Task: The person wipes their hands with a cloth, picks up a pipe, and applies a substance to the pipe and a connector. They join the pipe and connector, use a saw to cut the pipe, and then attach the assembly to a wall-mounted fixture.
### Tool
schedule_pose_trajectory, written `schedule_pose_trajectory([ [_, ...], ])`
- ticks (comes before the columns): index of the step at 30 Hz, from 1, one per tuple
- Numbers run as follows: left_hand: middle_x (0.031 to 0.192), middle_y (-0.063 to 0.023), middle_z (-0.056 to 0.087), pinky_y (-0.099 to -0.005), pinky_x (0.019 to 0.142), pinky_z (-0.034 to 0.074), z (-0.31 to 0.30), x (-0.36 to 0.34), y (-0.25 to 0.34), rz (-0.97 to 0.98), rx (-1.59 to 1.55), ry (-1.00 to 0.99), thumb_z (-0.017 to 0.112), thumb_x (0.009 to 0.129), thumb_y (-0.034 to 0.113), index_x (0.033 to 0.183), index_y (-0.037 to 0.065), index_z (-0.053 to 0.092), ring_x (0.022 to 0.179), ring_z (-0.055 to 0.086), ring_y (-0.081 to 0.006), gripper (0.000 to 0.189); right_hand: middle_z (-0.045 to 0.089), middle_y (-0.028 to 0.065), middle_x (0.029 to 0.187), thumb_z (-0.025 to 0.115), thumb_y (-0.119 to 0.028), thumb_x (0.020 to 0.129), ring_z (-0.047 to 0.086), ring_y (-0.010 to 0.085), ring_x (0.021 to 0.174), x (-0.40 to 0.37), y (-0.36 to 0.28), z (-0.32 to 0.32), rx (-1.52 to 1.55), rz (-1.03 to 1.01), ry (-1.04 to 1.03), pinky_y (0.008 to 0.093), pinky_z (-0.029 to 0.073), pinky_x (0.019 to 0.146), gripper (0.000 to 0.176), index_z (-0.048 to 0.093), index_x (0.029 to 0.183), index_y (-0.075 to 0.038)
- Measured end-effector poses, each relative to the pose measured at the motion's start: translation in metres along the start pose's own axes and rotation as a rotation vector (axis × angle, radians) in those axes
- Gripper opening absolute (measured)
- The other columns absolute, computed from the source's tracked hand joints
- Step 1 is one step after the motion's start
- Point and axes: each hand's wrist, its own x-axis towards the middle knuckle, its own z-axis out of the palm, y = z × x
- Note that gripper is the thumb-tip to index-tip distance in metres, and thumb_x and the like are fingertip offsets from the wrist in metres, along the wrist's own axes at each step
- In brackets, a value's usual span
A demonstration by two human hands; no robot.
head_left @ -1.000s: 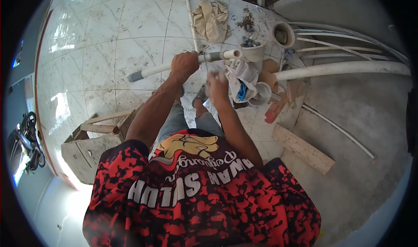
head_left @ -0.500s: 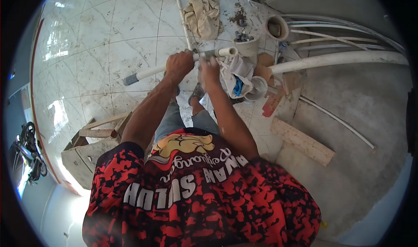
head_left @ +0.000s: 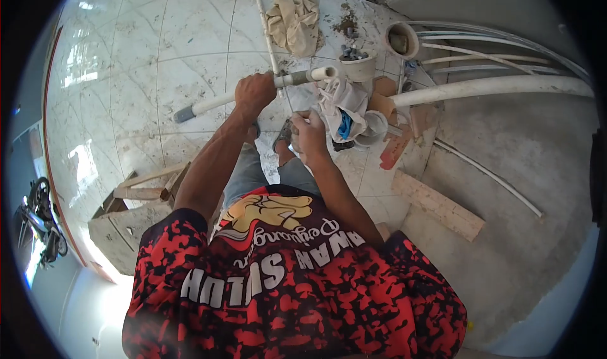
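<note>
My left hand (head_left: 256, 91) is wrapped round a white PVC pipe (head_left: 218, 101) held crosswise above the floor. A grey fitting (head_left: 184, 114) caps the pipe's left end. Right of my fist, a grey stretch (head_left: 296, 78) leads to an open white end (head_left: 325, 73). Lower and nearer to me, my right hand (head_left: 310, 134) is closed in a pinch. A thin pale strip (head_left: 289, 99) runs from the pipe down to its fingertips; its material is too fine to make out. A slimmer white pipe (head_left: 266, 30) extends away from beside my left fist.
Right of my hands lie a white sack (head_left: 344, 96) and a white bucket (head_left: 373, 130). Beyond stand a tub of grey fittings (head_left: 358, 65) and another bucket (head_left: 403, 39). Long pipes (head_left: 493, 90) and a wooden plank (head_left: 438, 205) lie right. A wooden box (head_left: 129, 216) stands left.
My right hand has come down from the pipe toward me, and the thin strip now shows stretched between them. The pipe has shifted slightly left, still in my left hand.
</note>
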Motion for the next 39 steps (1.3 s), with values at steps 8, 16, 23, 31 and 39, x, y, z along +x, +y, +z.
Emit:
schedule_pose_trajectory([
  [8,0.076,-0.0173,0.064,-0.0435,0.066,0.05,-0.002,0.001,0.001,0.018,-0.006,-0.059,0.051,0.077,0.018,0.081,0.004,0.06,0.072,0.063,-0.0333,0.017,0.044,-0.0015,0.06,0.055,-0.012,0.081,0.04,0.0078,0.047,0.02,-0.002,0.008,-0.013,-0.022,0.052,0.0232,0.033,0.043,0.012,0.046,0.074,-0.007],
  [16,0.077,-0.017,0.064,-0.0414,0.066,0.051,0.003,-0.004,0.005,0.059,-0.008,0.007,0.049,0.076,0.013,0.077,0.003,0.062,0.073,0.064,-0.0319,0.017,0.041,-0.0018,0.058,0.056,-0.015,0.081,0.038,0.0079,0.042,0.055,-0.008,0.015,0.124,0.066,-0.072,0.0233,0.027,0.034,0.01,0.048,0.084,-0.009],
  [23,0.077,-0.0169,0.064,-0.0431,0.067,0.05,0.005,0.006,0.004,0.053,-0.02,-0.02,0.049,0.077,0.017,0.082,0.005,0.06,0.074,0.063,-0.0328,0.017,0.043,-0.0011,0.061,0.054,-0.013,0.081,0.037,0.0077,0.043,0.038,-0.018,0.01,0.059,0.051,-0.019,0.0234,0.028,0.034,0.009,0.048,0.084,-0.007],
  [31,0.077,-0.0172,0.064,-0.0419,0.067,0.05,0.006,0.006,0.004,0.035,-0.02,-0.015,0.048,0.077,0.016,0.081,0.004,0.062,0.073,0.064,-0.032,0.018,0.047,0.0005,0.065,0.057,-0.013,0.081,0.044,0.0073,0.054,0.012,-0.003,-0.007,-0.008,0.03,0.003,0.0234,0.036,0.046,0.012,0.049,0.085,-0.004],
  [39,0.075,-0.0177,0.064,-0.0406,0.064,0.051,0.008,0.006,0.005,0.032,-0.02,0.023,0.049,0.076,0.014,0.078,0.004,0.063,0.073,0.064,-0.0312,0.017,0.044,-0.0003,0.059,0.057,-0.017,0.083,0.038,0.0081,0.04,0.014,-0.001,-0.006,0.054,0.011,0.013,0.0232,0.028,0.034,0.014,0.047,0.083,-0.007],
])
